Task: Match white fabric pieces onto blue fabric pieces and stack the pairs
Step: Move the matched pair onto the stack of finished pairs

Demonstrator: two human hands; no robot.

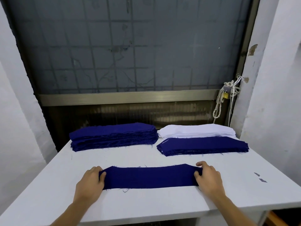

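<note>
Head view: left hand [91, 181] and right hand [208, 178] pinch ends of blue fabric piece [149, 176] lying left-to-right.

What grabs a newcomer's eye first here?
The long blue fabric piece lies flat, near centre of the white table, left hand and right hand gripping its ends. Behind: a tall blue stack far left, a white stack far right, a blue-topped stack in front of it.

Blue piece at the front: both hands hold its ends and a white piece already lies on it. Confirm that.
Not quite. In the head view no white piece lies on the blue piece. Left hand and right hand do hold its ends.
</note>
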